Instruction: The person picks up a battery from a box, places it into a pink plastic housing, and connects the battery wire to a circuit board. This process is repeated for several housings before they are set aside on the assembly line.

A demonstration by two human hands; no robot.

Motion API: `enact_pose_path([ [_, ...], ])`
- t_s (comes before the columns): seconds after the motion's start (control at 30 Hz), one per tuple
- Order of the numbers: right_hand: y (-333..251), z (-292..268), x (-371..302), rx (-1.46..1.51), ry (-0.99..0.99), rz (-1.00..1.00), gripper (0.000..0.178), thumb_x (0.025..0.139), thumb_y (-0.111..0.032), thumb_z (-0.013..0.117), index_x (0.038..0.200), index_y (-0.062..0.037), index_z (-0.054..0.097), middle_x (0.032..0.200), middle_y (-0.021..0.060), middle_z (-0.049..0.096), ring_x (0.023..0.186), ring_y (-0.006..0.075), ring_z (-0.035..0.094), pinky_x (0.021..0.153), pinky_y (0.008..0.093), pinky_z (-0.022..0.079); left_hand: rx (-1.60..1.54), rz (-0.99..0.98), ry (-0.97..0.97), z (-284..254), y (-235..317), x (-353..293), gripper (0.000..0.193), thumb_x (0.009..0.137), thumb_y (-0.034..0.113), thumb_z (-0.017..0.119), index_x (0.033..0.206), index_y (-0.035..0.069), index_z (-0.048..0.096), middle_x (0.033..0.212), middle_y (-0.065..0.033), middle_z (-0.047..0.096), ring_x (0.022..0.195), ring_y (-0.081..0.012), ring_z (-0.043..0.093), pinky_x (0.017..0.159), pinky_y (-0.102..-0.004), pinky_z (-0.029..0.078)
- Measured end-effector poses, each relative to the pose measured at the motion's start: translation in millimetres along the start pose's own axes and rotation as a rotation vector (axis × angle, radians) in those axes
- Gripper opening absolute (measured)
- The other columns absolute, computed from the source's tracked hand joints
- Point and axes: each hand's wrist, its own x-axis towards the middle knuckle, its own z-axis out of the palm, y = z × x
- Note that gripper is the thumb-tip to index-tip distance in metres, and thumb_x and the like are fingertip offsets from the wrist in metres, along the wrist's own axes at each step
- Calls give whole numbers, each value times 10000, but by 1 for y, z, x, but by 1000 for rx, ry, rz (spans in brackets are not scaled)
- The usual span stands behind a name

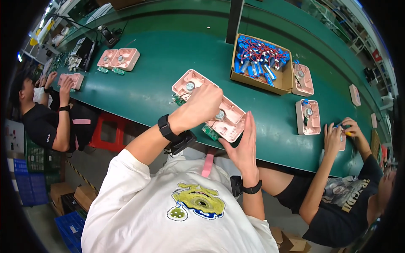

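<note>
Two pink plastic housings lie end to end on the green bench in front of me: the left housing (180, 85) and the right housing (236, 114). Each has a round silver speaker (190, 86) inside and a green circuit board (209, 132) at its near side. My left hand (203, 103) is above the place where the two meet, fingers curled downward; its fingertips and anything in them are hidden. Around the near right corner of the right housing, my right hand (244, 149) rests with straight fingers along the side and the thumb spread apart.
A cardboard box (263, 87) of blue batteries with red wires stands at the far right, by a dark post (234, 21). More pink housings (308, 118) lie right and far left. One co-worker (50, 114) sits left, another (346, 194) handles a housing at right.
</note>
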Motion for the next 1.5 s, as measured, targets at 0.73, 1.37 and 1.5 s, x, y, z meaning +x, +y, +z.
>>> enact_pose_path([
  [0.73, 21, -13, -1, 95, 39, 21, 1112, 794, -319, 889, 1630, 36, 248, 1682, 231, 327, 1520, 406, 367, 1258, 477, 289, 383, -639, 487, -150, -400, -96, 285, 939, 278, 670, 938, 17, 784, 942, -209, 773, 914, -396, 761, 802, -483, 596],
  [1.37, 26, -6, 4, 31, 82, 84, 876, 903, -424, 784, 1564, 3, 400, 1622, 254, 423, 1473, 420, 436, 1229, 497, 330, 316, -720, 176, -127, -496, -89, 287, 821, 325, 743, 870, 49, 802, 865, -209, 763, 874, -377, 761, 833, -436, 600],
  [1.5, 26, -7, 2, 36, 91, 76, 892, 870, -393, 819, 1563, -16, 404, 1627, 260, 411, 1475, 432, 429, 1224, 508, 337, 319, -670, 166, -120, -469, -70, 272, 793, 281, 741, 805, 12, 781, 778, -217, 729, 767, -370, 736, 752, -433, 582],
])
